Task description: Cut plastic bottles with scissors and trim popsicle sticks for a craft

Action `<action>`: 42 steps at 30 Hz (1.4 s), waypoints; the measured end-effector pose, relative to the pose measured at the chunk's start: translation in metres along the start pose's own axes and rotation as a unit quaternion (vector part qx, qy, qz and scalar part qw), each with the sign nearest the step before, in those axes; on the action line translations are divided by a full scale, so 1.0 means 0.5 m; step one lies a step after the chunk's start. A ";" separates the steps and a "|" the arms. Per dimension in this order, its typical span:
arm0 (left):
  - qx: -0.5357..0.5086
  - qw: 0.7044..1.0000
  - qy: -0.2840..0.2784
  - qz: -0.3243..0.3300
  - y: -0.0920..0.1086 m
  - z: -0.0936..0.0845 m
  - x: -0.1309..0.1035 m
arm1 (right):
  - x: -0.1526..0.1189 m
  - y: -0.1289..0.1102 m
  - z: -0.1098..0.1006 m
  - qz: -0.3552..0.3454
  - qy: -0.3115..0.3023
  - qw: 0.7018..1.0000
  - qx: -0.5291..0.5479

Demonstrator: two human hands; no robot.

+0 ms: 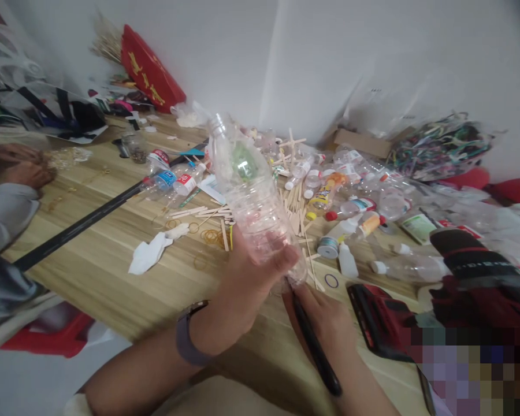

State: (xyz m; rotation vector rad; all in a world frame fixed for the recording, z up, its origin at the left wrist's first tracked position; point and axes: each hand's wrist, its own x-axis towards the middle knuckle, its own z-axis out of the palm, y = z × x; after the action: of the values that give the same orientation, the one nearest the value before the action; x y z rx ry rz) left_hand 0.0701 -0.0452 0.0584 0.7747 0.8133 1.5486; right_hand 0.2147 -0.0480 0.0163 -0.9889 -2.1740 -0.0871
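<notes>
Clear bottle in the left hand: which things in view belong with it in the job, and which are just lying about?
Likely in use:
- clear bottle, left hand
- black-handled tool, right hand

Seemingly lying about:
- white tissue
- wooden sticks
- red-and-black power tool

Can't be read for certain: blurred white markings on the red-and-black power drill (470,260), right of frame.

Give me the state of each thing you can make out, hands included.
Held bottle: uncapped, tilted, neck away
Left hand: closed around held bottle
Right hand: closed on black-handled tool
Black-handled tool: at bottle's lower end; piercing unclear
White-capped bottle: capped, on its side
White tissue: crumpled
Wooden sticks: loose, scattered
Purple ring: flat on table
</notes>
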 end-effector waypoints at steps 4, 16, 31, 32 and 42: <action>0.017 1.000 -0.012 0.018 -0.004 -0.006 -0.002 | 0.007 -0.009 -0.005 0.088 -0.091 0.988 0.085; -0.058 0.984 -0.141 -0.094 0.020 -0.022 0.007 | -0.004 0.002 -0.003 0.428 -0.345 0.530 0.646; -0.214 0.940 0.045 -0.262 0.006 -0.033 0.053 | 0.004 -0.031 -0.017 0.177 -0.080 0.976 0.100; -0.214 0.941 0.042 -0.260 0.008 -0.032 0.053 | 0.006 -0.030 -0.017 0.154 -0.067 0.983 0.079; -0.166 0.970 0.079 -0.160 -0.003 -0.017 0.029 | 0.025 -0.018 -0.024 0.036 -0.110 0.992 -0.040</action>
State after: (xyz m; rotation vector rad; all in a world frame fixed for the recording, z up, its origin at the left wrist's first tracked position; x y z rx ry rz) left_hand 0.0620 -0.0316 0.0529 0.2620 0.7271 1.4139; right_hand 0.2101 -0.0506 0.0352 -1.1683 -2.3477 -0.0331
